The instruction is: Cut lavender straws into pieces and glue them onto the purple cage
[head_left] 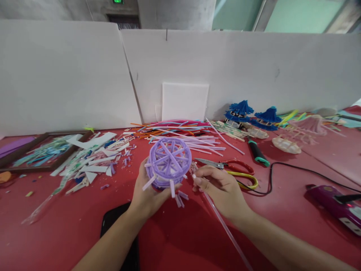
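Observation:
My left hand (146,195) is wrapped round a purple craft frame (170,158) made of straws. Its round top has crossing spokes like a wheel, and short pale lilac straw pieces stick out from its lower side. Just right of the frame, my right hand (220,188) has thumb and fingers pinched together. Something small and pale shows at those fingertips, too small to name. A long translucent pink straw (228,229) runs from below the right fingers to the bottom edge; whether the hand grips it I cannot tell. Cut lilac straw pieces (180,199) show just below the frame.
Scissors (242,173) with red and yellow handles lie beyond my right hand, near a black-green handled tool (258,153). A cable leads to a purple power strip (335,207). Straws (186,137) pile behind; scraps (93,162) lie left. A black phone (118,218) is under my left forearm.

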`<state>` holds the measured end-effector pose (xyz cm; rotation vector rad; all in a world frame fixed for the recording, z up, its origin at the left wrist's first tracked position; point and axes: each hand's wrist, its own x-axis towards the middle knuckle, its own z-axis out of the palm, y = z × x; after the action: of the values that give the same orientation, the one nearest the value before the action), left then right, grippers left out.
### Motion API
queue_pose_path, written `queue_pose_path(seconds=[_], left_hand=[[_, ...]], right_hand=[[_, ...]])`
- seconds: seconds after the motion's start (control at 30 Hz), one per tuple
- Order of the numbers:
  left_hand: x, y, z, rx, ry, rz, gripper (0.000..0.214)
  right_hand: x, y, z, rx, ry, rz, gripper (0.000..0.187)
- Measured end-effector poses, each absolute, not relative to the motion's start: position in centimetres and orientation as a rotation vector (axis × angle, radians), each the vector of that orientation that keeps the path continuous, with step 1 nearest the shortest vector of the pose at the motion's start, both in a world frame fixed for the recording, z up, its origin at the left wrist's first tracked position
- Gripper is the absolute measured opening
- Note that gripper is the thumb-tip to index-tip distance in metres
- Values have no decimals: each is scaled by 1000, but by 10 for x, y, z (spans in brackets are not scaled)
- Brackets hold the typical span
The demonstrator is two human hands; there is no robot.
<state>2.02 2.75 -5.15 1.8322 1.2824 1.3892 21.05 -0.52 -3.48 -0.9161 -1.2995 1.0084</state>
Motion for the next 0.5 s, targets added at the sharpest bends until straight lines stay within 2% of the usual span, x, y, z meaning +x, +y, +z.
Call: queue_pose_path(seconds=[0.27,0.5], left_hand=[[22,25,-51,1879,1282,1334,77],[24,25,-49,1821,1278,1345,74]], right_hand=[[212,-11,-37,-939,-1448,796,8],[213,-13,-39,-866,-1537,694,18]])
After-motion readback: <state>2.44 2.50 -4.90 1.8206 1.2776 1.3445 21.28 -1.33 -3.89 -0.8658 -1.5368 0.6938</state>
